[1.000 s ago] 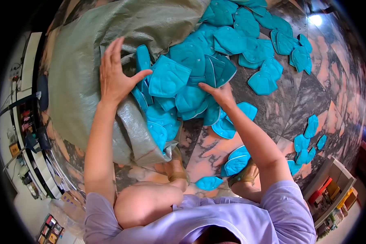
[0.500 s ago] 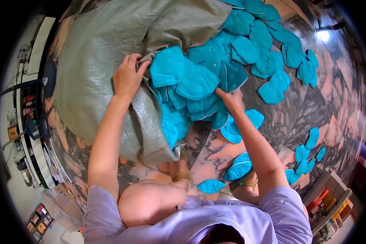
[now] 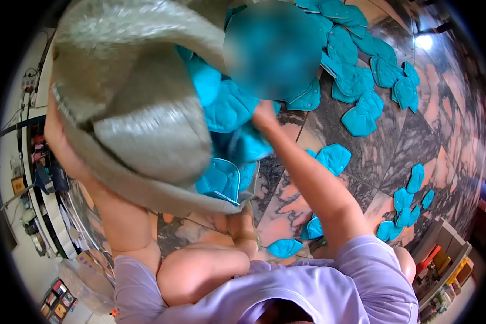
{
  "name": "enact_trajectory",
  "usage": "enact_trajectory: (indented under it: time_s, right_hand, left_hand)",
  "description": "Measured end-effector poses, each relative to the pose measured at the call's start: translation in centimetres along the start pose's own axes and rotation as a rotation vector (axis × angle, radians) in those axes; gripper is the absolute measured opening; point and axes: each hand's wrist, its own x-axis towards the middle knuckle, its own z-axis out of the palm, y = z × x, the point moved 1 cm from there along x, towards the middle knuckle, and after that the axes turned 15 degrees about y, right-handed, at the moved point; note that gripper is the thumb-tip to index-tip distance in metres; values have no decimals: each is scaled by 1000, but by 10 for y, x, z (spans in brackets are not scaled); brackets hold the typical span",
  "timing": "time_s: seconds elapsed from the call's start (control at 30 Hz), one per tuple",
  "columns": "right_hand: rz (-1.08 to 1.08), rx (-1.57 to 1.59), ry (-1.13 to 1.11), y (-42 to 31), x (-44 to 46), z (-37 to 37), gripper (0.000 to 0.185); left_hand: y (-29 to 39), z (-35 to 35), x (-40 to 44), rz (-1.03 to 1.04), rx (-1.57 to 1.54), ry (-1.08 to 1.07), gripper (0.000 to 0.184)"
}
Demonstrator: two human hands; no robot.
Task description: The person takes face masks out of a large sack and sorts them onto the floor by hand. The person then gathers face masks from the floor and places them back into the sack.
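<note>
A large olive-grey woven sack point(image 3: 162, 135) is tipped up on the left, its mouth facing right. My left hand point(image 3: 59, 132) grips the sack at its left side, with its fingers mostly hidden behind the fabric. Teal padded cloth pieces point(image 3: 229, 108) with small snap buttons lie in and at the sack's mouth. My right hand point(image 3: 263, 116) is closed on some of these at the mouth's right side; motion smears it and its fingertips are hidden. A lower teal piece point(image 3: 220, 181) rests inside the sack's near rim.
More teal pieces point(image 3: 353, 81) are heaped on the marble-patterned floor point(image 3: 405, 140) at upper right. Small groups point(image 3: 402, 208) lie at lower right. A box of tools point(image 3: 440, 259) stands at right, shelves point(image 3: 43, 183) at left. A round blur hides part of the heap.
My left hand has moved left and lifted the sack's rim, so the mouth gapes wider. My right hand has moved left and slightly up, toward the mouth, with teal pieces.
</note>
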Motion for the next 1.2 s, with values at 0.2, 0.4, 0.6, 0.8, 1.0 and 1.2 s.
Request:
enact_trajectory:
  time_s: [0.2,0.4,0.6,0.8,1.0,1.2]
  right_hand:
    - [-306,-383,-382,1,6,140,50]
    - [-238,-565,-602,7,-6,157,38]
    - [-587,-403,-316,-35,-61,19,31]
    - [-1093,-845,-1379,30,-241,-191,41]
    - [-1109,-1043,-1484,79,-252,-302,46]
    - [-1213,-1600,-978,-53,-135,-293,60]
  left_hand:
    - [-22,86,-45,-24,100,90,40]
    - [-139,-5,70,401,824,-343,20]
    - [-199,-223,161,723,1359,-314,37]
    - [-236,-319,250,908,1278,-452,35]
    - [-197,-257,208,407,1414,-250,43]
    - [-146,-151,132,484,2041,-448,44]
